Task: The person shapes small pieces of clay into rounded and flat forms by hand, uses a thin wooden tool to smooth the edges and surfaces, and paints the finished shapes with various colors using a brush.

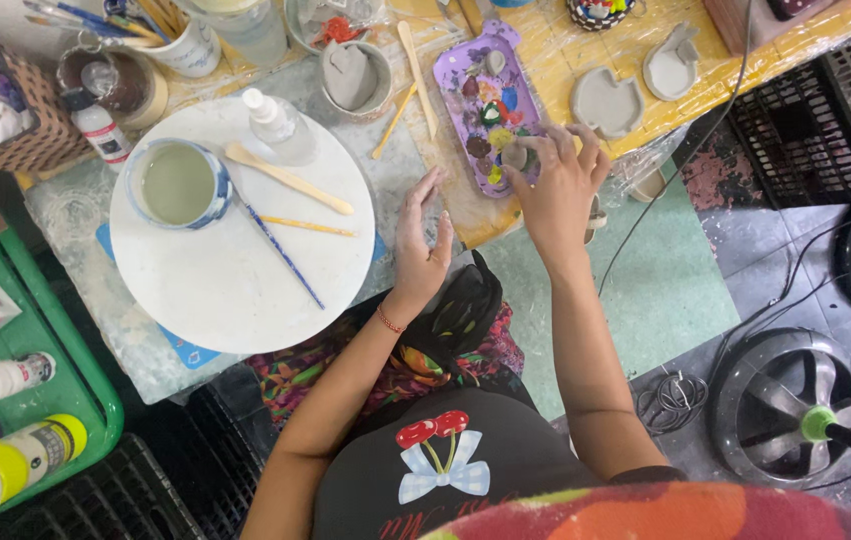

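My right hand [555,185] has its grip on a small gray clay piece [517,157] over the purple paint tray [490,95] at 12 o'clock, my left hand [420,245] rests open on the surface [465,215], and I think careful painting comes next.

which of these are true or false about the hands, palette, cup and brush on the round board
1. The right hand touches the purple palette. True.
2. The left hand holds the blue brush. False: it is open and holds nothing; the brush lies on the white round board.
3. The blue-rimmed cup stands on the round board. True.
4. The palette is clean. False: it carries paint blobs of several colours.
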